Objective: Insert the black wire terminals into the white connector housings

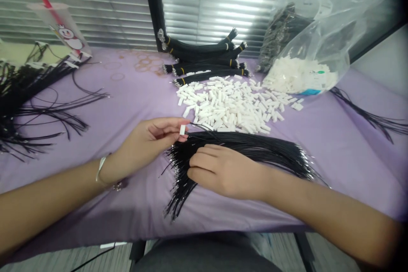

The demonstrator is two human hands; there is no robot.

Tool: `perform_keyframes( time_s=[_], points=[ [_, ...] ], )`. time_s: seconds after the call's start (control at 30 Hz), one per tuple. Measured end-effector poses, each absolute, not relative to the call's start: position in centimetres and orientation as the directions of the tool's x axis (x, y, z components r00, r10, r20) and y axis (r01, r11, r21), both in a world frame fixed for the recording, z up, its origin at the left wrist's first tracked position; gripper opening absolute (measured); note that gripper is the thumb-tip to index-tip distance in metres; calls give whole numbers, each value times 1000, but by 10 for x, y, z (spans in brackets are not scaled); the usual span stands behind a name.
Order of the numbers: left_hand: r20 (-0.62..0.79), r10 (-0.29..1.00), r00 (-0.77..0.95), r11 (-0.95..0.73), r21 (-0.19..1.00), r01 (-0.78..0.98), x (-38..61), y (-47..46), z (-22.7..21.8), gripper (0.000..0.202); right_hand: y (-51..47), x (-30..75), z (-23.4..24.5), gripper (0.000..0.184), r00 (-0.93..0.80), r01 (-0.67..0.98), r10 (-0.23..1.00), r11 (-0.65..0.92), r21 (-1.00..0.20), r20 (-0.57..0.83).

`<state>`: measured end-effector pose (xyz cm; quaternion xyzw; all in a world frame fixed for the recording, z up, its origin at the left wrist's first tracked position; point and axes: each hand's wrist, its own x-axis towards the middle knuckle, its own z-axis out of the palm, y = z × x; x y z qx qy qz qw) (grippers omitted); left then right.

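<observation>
Both forearms lie across the near edge of the purple-covered table (127,204). At its middle rests a loose bundle of black wires (255,146), fanned so the metal-tipped ends face the person, probably for easy picking; far to the left of that bundle sprawls a tangle of more black wires (32,102); behind the bundle to the right slumps a clear plastic bag (306,63) of white parts, its mouth toward the work; just behind the bundle a heap of white housings (229,108) is spilled within reach; farther behind it, tied wire bundles (204,59) are stacked, seemingly as stock; far behind and left stands a plastic cup (63,29), out of the way. The right hand (219,170) rests on the bundle with fingers curled, apparently pinning it, though I cannot tell whether it grips a strand; the left hand (149,140), at the bundle's left end, has thumb and fingertips pinched on one white housing (182,129), held just beside a wire tip.
</observation>
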<state>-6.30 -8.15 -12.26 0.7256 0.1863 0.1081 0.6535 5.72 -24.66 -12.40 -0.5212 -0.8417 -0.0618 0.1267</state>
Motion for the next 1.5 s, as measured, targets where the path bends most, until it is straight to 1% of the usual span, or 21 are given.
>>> perform_keyframes(
  time_s=[0.1, 0.2, 0.3, 0.4, 0.47, 0.67, 0.73, 0.83, 0.9, 0.97, 1.03, 1.1, 1.17, 1.27, 1.37, 1.43, 1.5],
  points=[
    [-24, 423, 906, -194, 974, 117, -62, -79, -126, 33, -244, 59, -127, 19, -367, 916, 890, 396, -60, 271],
    [106, 419, 902, -402, 912, 79, -62, -75, -130, 25, -240, 62, -130, 21, -299, 931, 905, 346, -116, 303],
    [269, 331, 904, -656, 755, 15, -63, -71, -130, 18, -236, 63, -131, 19, -213, 932, 921, 292, -214, 327],
    [366, 247, 897, -800, 600, -25, -63, -68, -127, 19, -234, 62, -130, 12, -141, 924, 946, 232, -304, 292],
    [381, 233, 895, -831, 557, -21, -63, -68, -126, 20, -233, 61, -129, 11, -134, 912, 959, 218, -348, 251],
    [338, 214, 916, -823, 568, -17, -62, -71, -128, 17, -231, 61, -128, 8, -101, 869, 978, 177, -463, 183],
    [335, 218, 917, -828, 561, -8, -64, -72, -129, 17, -231, 59, -128, 7, -77, 868, 986, 141, -477, 149],
    [328, 218, 919, -832, 554, -1, -66, -74, -130, 17, -232, 55, -129, 9, -48, 888, 993, 90, -450, 104],
    [297, 240, 924, -796, 605, 12, -66, -75, -130, 17, -234, 53, -129, 11, -31, 899, 994, 72, -432, 102],
    [218, 288, 932, -680, 732, 39, -65, -76, -129, 17, -236, 53, -128, 12, -3, 887, 994, 54, -459, 113],
    [92, 324, 941, -463, 883, 74, -65, -78, -128, 17, -238, 53, -125, 9, 35, 843, 992, 36, -536, 121],
    [-49, 325, 945, -198, 973, 118, -65, -81, -126, 17, -240, 55, -122, 4, 70, 777, 989, 30, -629, 134],
    [-153, 303, 941, 19, 988, 154, -66, -84, -125, 16, -241, 56, -119, 6, 99, 708, 981, 50, -705, 168],
    [-239, 272, 932, 214, 959, 184, -68, -89, -124, 17, -242, 57, -116, 7, 152, 634, 968, 59, -771, 199],
    [-277, 228, 933, 321, 926, 197, -69, -91, -126, 18, -244, 58, -115, 10, 229, 564, 959, 10, -826, 168],
    [-288, 208, 935, 346, 916, 205, -69, -91, -127, 17, -245, 60, -115, 12, 268, 518, 956, -41, -854, 116],
    [-298, 217, 930, 335, 917, 216, -69, -90, -128, 19, -246, 61, -115, 13, 293, 496, 954, -93, -863, 66]
  ],
)
